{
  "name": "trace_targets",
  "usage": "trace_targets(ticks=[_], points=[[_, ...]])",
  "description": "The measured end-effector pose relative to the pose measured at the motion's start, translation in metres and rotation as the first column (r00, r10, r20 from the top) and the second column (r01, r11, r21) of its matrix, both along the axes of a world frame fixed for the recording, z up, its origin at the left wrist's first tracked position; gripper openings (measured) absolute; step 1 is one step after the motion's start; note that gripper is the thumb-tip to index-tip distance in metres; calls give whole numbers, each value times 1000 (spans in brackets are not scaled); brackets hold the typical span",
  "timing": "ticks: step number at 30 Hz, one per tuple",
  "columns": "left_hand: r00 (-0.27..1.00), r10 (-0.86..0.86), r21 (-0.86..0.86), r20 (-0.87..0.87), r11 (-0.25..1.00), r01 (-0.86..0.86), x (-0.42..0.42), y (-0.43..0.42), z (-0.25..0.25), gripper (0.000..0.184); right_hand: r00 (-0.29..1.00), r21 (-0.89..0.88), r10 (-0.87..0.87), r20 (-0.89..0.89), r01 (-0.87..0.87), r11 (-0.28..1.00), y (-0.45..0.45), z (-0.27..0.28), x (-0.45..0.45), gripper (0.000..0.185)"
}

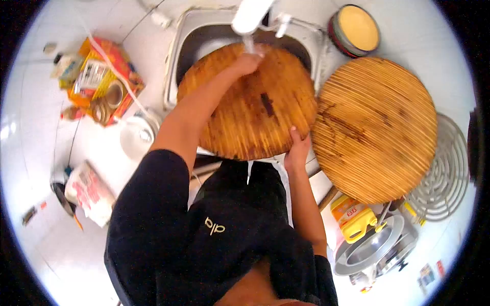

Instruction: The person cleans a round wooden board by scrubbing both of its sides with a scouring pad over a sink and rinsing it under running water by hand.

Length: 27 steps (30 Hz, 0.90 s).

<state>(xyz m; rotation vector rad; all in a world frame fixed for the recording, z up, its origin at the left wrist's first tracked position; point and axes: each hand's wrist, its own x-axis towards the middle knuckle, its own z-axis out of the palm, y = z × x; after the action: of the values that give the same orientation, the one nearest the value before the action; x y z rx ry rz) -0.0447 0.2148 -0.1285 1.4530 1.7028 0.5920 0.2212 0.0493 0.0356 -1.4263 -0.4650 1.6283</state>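
A large round wooden board point(245, 112) lies tilted across the sink point(171, 76), wet and shiny, with a dark patch near its middle. My right hand point(298, 149) grips its lower right edge, thumb on the top face and the other fingers mostly hidden beneath. Near the far edge, my left hand point(250, 62) presses on the board under the white faucet point(250, 16). Its fingers are bunched; what they hold, if anything, is hidden. Water runs from the faucet beside this hand.
To the right lies a second round, ridged wooden board point(375, 130), partly over a metal coil rack point(446, 168). A yellow jug point(354, 219) and metal basin point(352, 257) are below. At left are a colorful box point(120, 58), a white container point(137, 136) and a patterned bag point(91, 193).
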Motion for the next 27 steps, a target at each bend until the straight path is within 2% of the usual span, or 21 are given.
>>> trace_targets(ticks=[1,2,4,7,9,10,12,15,18,21,22,25,27], points=[[959,-162,-1,-231,986,166,0,-15,-6,53,1000,2,4,9,-4,1000,3,0,-2,51],[924,-187,16,-333,979,204,-7,-28,-11,53,997,71,32,74,-37,997,1,-14,2,51],[816,-249,28,-522,951,308,-15,-51,16,55,1000,33,13,21,-14,999,4,4,-5,52],[721,-181,-199,-669,978,61,-79,-53,-3,57,999,-17,-29,40,30,999,5,1,-3,52],[616,-173,-268,-769,961,-64,-103,-68,34,51,1000,-41,-21,22,22,999,4,3,-1,52],[671,-21,-124,-741,987,-106,-116,-81,42,48,1000,11,2,23,-3,1000,5,1,-1,50],[743,267,161,-614,964,-213,-142,-106,58,44,998,-11,24,50,-24,1000,6,14,-1,56],[801,449,289,-396,889,-355,-141,-162,105,40,992,-16,29,127,-27,999,11,44,1,58],[783,488,294,-387,870,-397,-134,-214,106,42,981,-21,29,192,-25,999,18,66,13,56],[720,485,324,-497,873,-364,-123,-253,88,46,971,34,41,235,-50,998,21,84,31,55],[757,419,222,-502,908,-355,-118,-261,84,56,970,54,49,240,-64,996,23,88,37,54],[695,340,75,-634,921,-382,-84,-271,82,62,954,58,35,298,-55,997,23,107,37,53],[684,359,139,-635,924,-356,-75,-279,80,61,949,89,29,315,-60,994,24,107,49,53]])
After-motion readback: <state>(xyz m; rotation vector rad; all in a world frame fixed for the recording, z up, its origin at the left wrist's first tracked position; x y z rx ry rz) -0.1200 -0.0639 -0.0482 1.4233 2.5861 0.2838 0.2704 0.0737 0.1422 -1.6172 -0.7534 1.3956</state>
